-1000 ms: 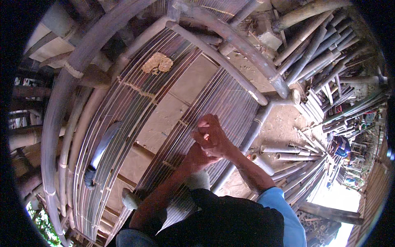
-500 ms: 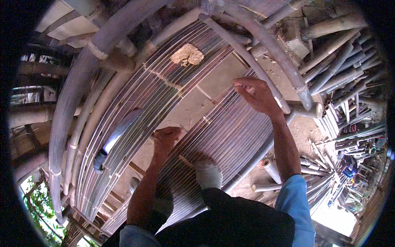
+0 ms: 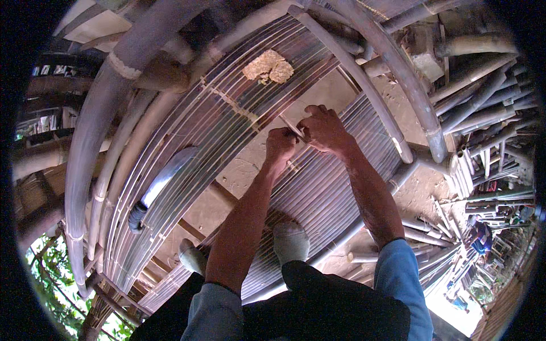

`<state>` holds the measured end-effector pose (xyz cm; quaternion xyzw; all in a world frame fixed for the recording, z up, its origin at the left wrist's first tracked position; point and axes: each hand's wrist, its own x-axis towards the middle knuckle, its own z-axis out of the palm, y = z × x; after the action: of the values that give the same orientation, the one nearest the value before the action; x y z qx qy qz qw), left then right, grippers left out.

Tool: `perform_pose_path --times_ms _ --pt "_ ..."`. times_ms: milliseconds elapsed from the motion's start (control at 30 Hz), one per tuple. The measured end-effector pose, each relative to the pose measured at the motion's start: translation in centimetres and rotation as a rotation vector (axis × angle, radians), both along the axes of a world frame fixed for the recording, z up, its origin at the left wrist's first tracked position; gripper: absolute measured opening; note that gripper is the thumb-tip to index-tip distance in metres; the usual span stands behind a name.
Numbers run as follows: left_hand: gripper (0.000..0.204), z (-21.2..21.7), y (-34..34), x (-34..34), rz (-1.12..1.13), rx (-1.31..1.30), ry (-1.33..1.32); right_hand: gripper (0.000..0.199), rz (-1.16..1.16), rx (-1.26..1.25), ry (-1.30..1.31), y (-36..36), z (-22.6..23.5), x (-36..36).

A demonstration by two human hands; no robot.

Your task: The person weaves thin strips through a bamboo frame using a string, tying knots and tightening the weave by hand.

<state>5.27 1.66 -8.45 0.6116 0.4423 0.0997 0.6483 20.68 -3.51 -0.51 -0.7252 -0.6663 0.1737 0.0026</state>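
My hands meet at the gap between two panels of thin bamboo slats, the far-left slat panel [image 3: 193, 142] and the nearer slat panel [image 3: 335, 187]. A thin pale bamboo crosspiece [image 3: 290, 124] bridges the gap. Against its near end, my left hand [image 3: 281, 144] is closed with the fingers curled in. My right hand [image 3: 325, 132] touches the left at the same spot, its thumb side pinched and other fingers bent. Whatever lies between the fingertips is too small to make out. On the far-left panel rest a long blade with a black handle [image 3: 137, 217] and a tan fibrous clump [image 3: 268, 66].
Thick bamboo poles [image 3: 94, 142] frame the left side, and another pole [image 3: 392, 74] slants across the upper right. Cut bamboo lies piled [image 3: 483, 108] at the right. My foot in a grey sock [image 3: 291, 240] stands on the near panel.
My right hand has moved left and my left hand up and to the right, so the two now meet at the crosspiece. The view has shifted slightly.
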Motion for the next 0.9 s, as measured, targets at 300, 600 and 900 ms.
perform_pose_path --times_ms 300,600,900 --pt "0.019 3.1 1.1 -1.6 0.032 -0.260 -0.102 0.016 -0.112 0.320 0.306 -2.2 -0.1 1.5" --pt "0.018 1.5 0.9 -4.2 -0.104 0.024 -0.047 0.020 -0.854 0.924 1.602 -15.3 10.0 7.8" --pt "0.032 8.6 -2.0 -3.2 -0.113 0.731 0.033 0.047 -0.655 0.579 1.237 -21.6 22.3 3.5"
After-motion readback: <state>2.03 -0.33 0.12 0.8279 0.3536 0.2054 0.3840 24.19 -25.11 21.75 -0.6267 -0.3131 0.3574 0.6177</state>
